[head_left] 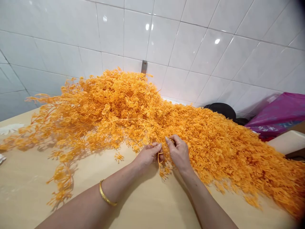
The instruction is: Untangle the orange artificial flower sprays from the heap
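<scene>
A large heap of orange plastic flower pieces [221,143] spreads across the pale table [143,203]. At the heap's front edge, my left hand [150,154] pinches a thin orange stem [159,159], whose flowered end hangs below the fingers. Just to its right, my right hand [178,151] is closed, thumb and forefinger pressed together near the same stem; what lies between those fingertips is too small to make out. On the left, longer orange sprays [63,178] trail from the heap. One loose flower piece [118,157] lies left of my left hand.
Behind the heap rises a white tiled wall [186,41] with a metal bracket [144,67]. At the right stand dark round objects [222,109], a purple bag [276,111] and a whitish roll-like object [287,142]. White scraps [10,128] lie at the left edge.
</scene>
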The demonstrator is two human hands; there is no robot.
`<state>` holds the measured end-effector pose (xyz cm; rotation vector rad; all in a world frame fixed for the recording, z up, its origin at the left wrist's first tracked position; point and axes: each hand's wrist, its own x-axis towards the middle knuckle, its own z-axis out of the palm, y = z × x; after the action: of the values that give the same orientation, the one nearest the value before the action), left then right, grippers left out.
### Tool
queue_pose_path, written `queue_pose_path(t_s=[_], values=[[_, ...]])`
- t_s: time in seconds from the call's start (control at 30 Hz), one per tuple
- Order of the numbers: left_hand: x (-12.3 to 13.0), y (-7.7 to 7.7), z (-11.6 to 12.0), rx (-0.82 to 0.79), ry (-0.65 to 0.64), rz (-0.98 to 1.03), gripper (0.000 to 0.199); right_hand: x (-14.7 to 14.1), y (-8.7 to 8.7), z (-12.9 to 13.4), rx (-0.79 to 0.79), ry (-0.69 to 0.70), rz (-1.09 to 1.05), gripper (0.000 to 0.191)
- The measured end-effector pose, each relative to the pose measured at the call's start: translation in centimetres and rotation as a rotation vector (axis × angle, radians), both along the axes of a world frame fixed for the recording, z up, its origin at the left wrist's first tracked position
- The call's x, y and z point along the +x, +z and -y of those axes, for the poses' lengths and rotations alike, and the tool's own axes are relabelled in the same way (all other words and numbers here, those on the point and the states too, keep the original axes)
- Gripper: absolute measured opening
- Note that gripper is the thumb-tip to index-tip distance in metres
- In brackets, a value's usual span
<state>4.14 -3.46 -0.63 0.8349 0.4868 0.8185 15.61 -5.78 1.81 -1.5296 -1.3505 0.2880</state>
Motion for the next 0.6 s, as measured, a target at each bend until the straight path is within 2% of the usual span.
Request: queue_pose_path(t_s=[0.1, 0.23, 0.37, 0.4, 0.43, 0.5, 0.6], values=[[0.3, 0.2, 0.1, 0.019, -0.015, 0.009, 0.026, -0.3, 0.4, -0.1, 0.058, -0.154, 0.046, 0.024], [0.3, 0.2, 0.3, 0.011, -0.038, 0.068, 0.027, 0.9, 1.1, -0.3, 0.119, -0.226, 0.048, 0.026], [-0.2, 0.0, 0.6, 0.041, -0.079, 0.028, 0.028, 4.7, 1.7, -0.4, 0.264, -0.468, -0.214, 0.027], [-0.3, 0.0, 0.6, 0.033, -0.087, 0.023, 0.028, 5.4, 1.7, -0.4, 0.273, -0.488, -0.273, 0.026], [-0.3, 0.0, 0.5, 0.015, -0.083, 0.029, 0.028, 5.9, 1.6, -0.3, 0.241, -0.452, -0.3, 0.027], [-0.4, 0.0, 0.2, -0.023, -0.052, 0.051, 0.029, 6.0, 1.5, 0.0, 0.113, -0.283, -0.289, 0.03], [-0.6, 0.3, -0.3, -0.037, -0.013, 0.089, 0.028, 4.8, 1.3, 0.4, -0.085, -0.036, -0.163, 0.033]])
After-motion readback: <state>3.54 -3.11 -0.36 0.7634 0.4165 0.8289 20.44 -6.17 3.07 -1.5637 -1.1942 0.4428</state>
